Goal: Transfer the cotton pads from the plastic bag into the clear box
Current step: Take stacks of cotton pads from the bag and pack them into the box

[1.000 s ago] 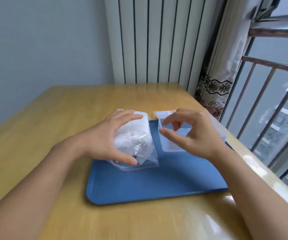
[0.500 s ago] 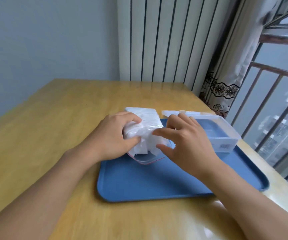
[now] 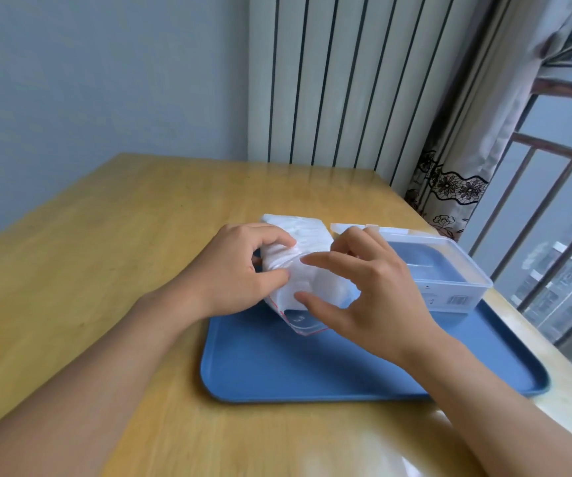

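so your left hand grips the plastic bag of cotton pads, right hand fingers spread on it, clear box alongside.

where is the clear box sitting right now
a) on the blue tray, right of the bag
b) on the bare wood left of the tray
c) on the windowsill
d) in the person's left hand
a: the clear box rests on the blue tray, to the right of the plastic bag that the left hand grips.
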The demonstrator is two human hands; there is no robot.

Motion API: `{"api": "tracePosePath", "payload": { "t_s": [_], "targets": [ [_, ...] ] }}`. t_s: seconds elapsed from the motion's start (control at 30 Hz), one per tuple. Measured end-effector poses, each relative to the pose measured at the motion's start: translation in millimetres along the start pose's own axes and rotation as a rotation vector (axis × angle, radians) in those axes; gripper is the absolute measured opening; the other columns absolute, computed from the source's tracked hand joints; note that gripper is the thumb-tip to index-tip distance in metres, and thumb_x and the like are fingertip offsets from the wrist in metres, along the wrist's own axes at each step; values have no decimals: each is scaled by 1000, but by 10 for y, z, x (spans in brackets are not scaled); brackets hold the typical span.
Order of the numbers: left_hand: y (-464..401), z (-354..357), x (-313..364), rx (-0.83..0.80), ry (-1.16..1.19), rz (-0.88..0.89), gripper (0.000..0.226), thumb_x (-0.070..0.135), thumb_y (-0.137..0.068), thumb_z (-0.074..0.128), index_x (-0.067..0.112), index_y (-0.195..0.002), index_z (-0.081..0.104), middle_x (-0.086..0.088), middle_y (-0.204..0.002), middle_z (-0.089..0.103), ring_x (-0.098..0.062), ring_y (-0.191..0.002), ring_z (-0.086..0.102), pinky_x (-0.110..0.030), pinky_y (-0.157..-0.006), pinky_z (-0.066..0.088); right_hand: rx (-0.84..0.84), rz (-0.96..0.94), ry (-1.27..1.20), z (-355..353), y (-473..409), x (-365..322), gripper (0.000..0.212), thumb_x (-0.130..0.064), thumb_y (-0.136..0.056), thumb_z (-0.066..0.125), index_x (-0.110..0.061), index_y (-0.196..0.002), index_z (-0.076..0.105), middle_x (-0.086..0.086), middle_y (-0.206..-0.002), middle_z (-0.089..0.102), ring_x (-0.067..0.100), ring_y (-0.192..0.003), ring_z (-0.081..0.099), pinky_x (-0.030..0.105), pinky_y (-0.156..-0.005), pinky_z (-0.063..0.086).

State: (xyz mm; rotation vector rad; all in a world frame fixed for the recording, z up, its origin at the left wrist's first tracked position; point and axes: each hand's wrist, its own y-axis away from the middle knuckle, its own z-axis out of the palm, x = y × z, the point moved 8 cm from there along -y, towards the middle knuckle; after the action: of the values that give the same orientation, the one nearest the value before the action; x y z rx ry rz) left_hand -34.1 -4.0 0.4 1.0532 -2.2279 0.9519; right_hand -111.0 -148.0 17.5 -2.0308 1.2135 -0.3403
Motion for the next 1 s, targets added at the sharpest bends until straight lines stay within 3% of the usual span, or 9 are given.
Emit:
{"api": "tracePosePath", "payload": {
  "t_s": [0.13,0.27,0.37,0.47,0.77,0.83,0.93,1.0],
  "targets": [
    [4,27,-11,-27,31,-4,43,19,-73,70,21,-116,73,15,-117,69,-1,-110,63,-20,-92,54,-64,-24,-58,82,3,-54,35,-36,-77,76,-24,-110,76,-2,-88,48,22,-78,44,30,-73,42],
    [-14,19,-68,-41,54,-29,38,5,-82,74,22,-116,73,14,-120,68,-2,-114,61,-24,-95,54,-83,-25,-15,144,-5,20,40,-29,-73,74,-27,-113,75,-3,-93,49,21,-80,42,31,-71,43],
    [-25,21,-75,-44,59,-37,35,6,-83,74,22,-115,73,13,-121,68,-2,-115,61,-25,-96,54,-29,-25,-28,138,-27,32,30,-23,-72,70,-24,-101,78,-3,-91,50,23,-78,43,31,-68,42],
    [-23,28,-59,-51,76,-37,34,16,-81,72,22,-114,73,13,-120,68,-2,-116,61,-24,-96,54,-76,-94,-31,178,-20,-14,18,-15,-71,84,-25,-85,80,-2,-91,52,22,-80,44,31,-70,41],
    [-29,12,-66,-63,14,-50,27,14,-90,67,23,-114,73,16,-121,68,0,-115,59,1,-87,38,-159,-220,103,251,2,-53,18,-17,-77,79,-34,-80,80,3,-92,54,20,-84,39,38,-68,42],
    [-29,20,-62,-77,17,-56,29,24,-87,68,25,-115,72,17,-121,68,0,-115,59,-3,-91,41,-213,-221,150,298,17,-85,17,-23,-77,74,-36,-85,80,3,-95,53,23,-86,43,39,-72,43],
    [-5,47,-35,-103,-1,-31,59,55,-68,72,29,-121,69,18,-120,67,0,-114,61,-25,-98,52,-292,-160,132,314,35,-107,25,-32,-73,65,-37,-93,78,0,-99,47,23,-87,42,37,-77,40],
    [23,60,-9,-112,-58,-13,73,58,-59,76,31,-126,64,19,-121,64,-2,-113,61,-32,-97,54,-290,-148,93,295,39,-125,21,-35,-77,63,-36,-92,78,0,-97,45,21,-85,38,38,-76,40]
  ]
}}
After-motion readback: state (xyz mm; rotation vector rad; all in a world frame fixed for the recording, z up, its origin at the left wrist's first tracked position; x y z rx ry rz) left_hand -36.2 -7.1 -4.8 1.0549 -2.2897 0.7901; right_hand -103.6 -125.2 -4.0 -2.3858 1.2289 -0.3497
